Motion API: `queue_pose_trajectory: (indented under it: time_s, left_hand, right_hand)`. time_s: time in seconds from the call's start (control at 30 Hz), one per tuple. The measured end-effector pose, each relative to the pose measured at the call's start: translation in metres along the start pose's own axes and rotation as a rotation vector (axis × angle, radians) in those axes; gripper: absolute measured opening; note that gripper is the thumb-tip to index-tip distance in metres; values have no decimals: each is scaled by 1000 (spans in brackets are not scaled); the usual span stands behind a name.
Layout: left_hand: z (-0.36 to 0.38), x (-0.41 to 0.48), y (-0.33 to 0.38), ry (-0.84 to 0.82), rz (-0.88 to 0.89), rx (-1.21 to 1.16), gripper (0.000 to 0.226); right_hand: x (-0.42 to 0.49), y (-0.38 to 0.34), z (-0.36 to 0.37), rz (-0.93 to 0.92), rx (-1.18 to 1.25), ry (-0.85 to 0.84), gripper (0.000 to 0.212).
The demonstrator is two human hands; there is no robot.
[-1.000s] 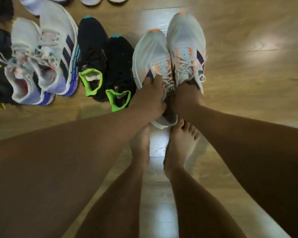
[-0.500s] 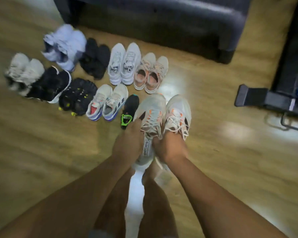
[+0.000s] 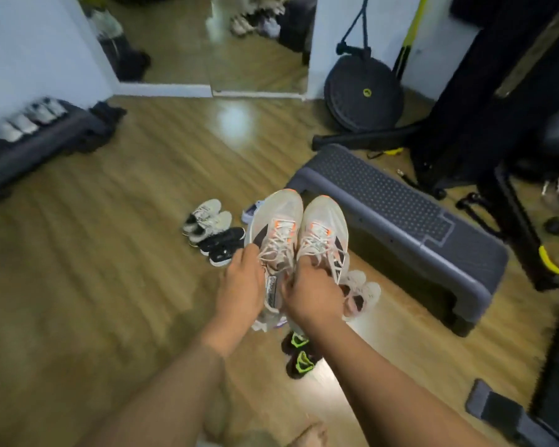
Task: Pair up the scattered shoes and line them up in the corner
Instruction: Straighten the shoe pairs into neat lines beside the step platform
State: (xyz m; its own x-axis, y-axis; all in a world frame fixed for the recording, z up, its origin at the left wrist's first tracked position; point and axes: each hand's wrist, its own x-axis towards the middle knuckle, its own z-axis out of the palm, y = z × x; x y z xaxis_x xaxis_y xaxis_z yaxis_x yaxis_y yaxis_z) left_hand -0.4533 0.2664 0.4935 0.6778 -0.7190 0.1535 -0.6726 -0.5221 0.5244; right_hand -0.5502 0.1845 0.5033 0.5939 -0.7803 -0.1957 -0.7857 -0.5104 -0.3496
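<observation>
Left hand, right hand: fingers curled gripping 2 white sneakers aloft.

Left hand: bare, no ring or watch
Right hand: bare, no glove
Forearms: bare, no sleeves in view

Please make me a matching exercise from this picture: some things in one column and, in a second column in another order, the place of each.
Things:
1. white running shoes with orange accents
2. black shoes with neon green lining
3. grey studded step platform
4. round black weight plate

Places:
a. leaning against the far white wall
b. on the wooden floor, below the right forearm
c. held up, one in the left hand and one in the right hand
d. on the floor, to the right of the shoe rows

Pairs: 1-c, 2-b, 3-d, 4-a
</observation>
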Motion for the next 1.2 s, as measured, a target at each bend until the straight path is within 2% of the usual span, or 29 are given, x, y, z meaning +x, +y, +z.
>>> queue_pose_trajectory:
  time_s: [0.2, 0.5, 0.8, 0.97, 1.2]
  left_hand:
    - [-131, 22, -121, 158, -150, -34, 17]
    - [-274, 23, -312, 148, -496, 67, 25]
    - [-322, 62, -462, 230, -802, 29, 30]
    - [-350, 139, -523, 258, -927, 5, 35]
    - [-395, 243, -598, 249, -999, 75, 42]
  right_hand:
    - [11, -183, 11, -264, -76, 64, 29]
    - [18, -420, 83, -610, -193, -70, 29]
    - [88, -588, 154, -858, -286, -165, 34]
    - [168, -674, 174, -942, -310, -208, 33]
    - [270, -784, 188, -1040, -351, -228, 32]
